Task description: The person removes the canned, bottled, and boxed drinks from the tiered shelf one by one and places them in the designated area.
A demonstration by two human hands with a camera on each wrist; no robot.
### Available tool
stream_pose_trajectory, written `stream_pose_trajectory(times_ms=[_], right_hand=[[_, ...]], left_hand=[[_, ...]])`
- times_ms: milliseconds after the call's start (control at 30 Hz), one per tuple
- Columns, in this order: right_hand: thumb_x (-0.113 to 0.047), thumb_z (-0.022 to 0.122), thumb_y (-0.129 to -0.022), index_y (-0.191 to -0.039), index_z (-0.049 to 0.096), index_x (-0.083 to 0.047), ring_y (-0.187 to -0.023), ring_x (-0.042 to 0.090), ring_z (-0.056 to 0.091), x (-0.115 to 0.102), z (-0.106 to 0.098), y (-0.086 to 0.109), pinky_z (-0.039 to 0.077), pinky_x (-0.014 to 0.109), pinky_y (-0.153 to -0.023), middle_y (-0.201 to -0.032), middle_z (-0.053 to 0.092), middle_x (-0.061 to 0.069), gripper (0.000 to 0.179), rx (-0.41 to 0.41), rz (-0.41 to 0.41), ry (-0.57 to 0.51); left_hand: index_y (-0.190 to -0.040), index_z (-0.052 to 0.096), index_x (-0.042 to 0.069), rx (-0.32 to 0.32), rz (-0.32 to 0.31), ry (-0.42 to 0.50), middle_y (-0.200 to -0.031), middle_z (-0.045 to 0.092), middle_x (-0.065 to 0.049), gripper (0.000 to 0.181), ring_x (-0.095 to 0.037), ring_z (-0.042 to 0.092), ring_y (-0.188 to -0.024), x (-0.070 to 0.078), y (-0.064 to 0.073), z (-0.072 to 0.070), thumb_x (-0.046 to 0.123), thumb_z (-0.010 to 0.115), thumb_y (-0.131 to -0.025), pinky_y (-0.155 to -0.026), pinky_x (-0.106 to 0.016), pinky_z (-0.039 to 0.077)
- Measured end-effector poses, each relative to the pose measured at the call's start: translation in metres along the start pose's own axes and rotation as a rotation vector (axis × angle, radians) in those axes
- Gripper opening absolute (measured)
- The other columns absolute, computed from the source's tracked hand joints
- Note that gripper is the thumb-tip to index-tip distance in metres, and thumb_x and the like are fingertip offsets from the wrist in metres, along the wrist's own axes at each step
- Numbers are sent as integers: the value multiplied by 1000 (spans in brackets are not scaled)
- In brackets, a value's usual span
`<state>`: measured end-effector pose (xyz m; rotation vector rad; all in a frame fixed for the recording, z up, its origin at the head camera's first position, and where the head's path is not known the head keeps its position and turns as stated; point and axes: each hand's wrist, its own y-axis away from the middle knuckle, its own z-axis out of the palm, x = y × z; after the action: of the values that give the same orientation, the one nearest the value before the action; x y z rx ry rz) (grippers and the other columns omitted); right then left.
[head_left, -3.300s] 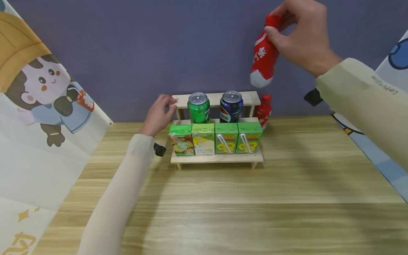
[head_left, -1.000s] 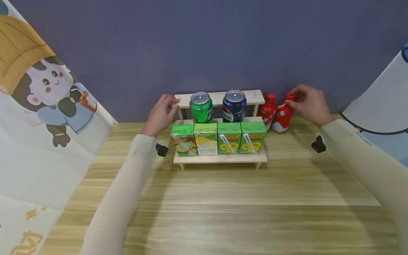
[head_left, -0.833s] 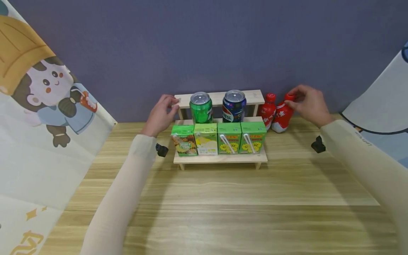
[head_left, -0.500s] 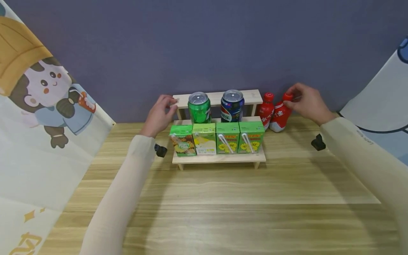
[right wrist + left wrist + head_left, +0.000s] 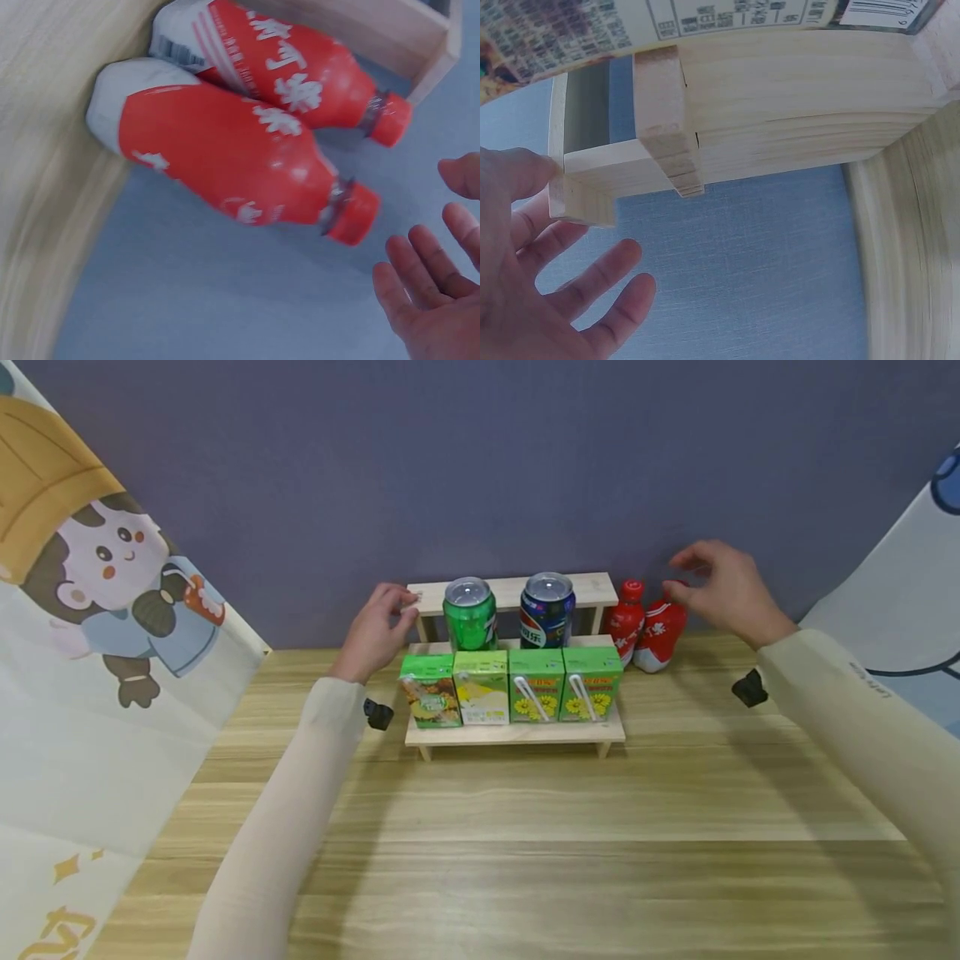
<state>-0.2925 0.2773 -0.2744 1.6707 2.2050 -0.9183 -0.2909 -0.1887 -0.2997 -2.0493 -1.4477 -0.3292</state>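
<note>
In the head view my left hand (image 5: pixel 377 631) is at the left end of the small wooden tiered shelf (image 5: pixel 517 737). The left wrist view has its thumb and index finger pinching the end of the top board (image 5: pixel 585 201), the other fingers spread. My right hand (image 5: pixel 731 589) hovers with parted fingers above the right-hand red bottle (image 5: pixel 660 635). A gap separates its fingertips from that bottle's cap (image 5: pixel 355 214) in the right wrist view. A second red bottle (image 5: pixel 626 625) stands beside it, between it and the shelf. Both bottles are upright on the table.
On the middle tier stand a green can (image 5: pixel 470 614) and a dark blue can (image 5: pixel 547 612). Several green drink cartons (image 5: pixel 536 685) line the front tier. A blue-grey wall (image 5: pixel 480 460) rises behind; printed panels (image 5: pixel 67 710) flank the wooden table (image 5: pixel 525 860).
The right hand brought the red bottle down from the air to the table beside the other one, let go of its cap and lifted slightly. The left hand stayed at the shelf.
</note>
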Motion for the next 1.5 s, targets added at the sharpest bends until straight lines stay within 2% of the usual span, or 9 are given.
stream_pose_trajectory(times_ms=[233,500,767,900,1033,1133,1500], right_hand=[[-25,66,-89,-116,59,-1,-113,39,51,-25,2,2,39,56,-92,-120,55,16,37,-5,-84,-19],[-24,66,-90,-114,61,-6,-106,33,53,-54,9,4,42,52,-89,-115,56,10,31,-17,-204,-32],[-26,62,-92,-113,61,-6,-100,27,57,-80,27,0,46,47,-87,-112,56,6,28,-12,-328,-79],[-24,66,-90,-112,62,-7,-101,24,55,-90,37,-3,46,43,-88,-113,56,3,28,-10,-420,-122],[-26,71,-86,-109,62,-10,-106,20,53,-97,47,-6,45,40,-89,-118,54,1,30,-47,-510,-134],[-30,73,-84,-109,61,-13,-105,16,53,-100,52,-7,45,40,-90,-121,53,1,32,-74,-522,-113],[-33,75,-82,-108,59,-16,-101,12,52,-105,58,-8,46,36,-85,-118,53,-3,35,-87,-536,-109]], left_hand=[[-121,58,11,4,-3,4,-133,42,-2,30,-20,51,-108,-2,0,1,29,48,-100,-85,-41,44],[-122,58,11,1,0,24,-133,42,-2,32,-19,51,-106,-2,0,1,32,47,-100,-82,-40,45],[-122,58,10,13,2,8,-132,42,-3,32,-21,52,-106,-3,-1,2,30,47,-100,-83,-41,45],[-122,58,11,8,-7,5,-134,41,-3,31,-21,52,-107,-2,-1,3,30,46,-100,-84,-41,45],[-122,57,11,7,-12,5,-135,40,-2,32,-21,52,-108,-1,0,3,32,46,-100,-83,-41,46],[-122,57,11,6,-11,9,-134,40,-2,33,-21,52,-108,-1,0,3,32,46,-100,-83,-40,46],[-124,57,13,0,-19,9,-136,39,-1,34,-20,51,-109,-3,-1,4,33,45,-100,-82,-40,46]])
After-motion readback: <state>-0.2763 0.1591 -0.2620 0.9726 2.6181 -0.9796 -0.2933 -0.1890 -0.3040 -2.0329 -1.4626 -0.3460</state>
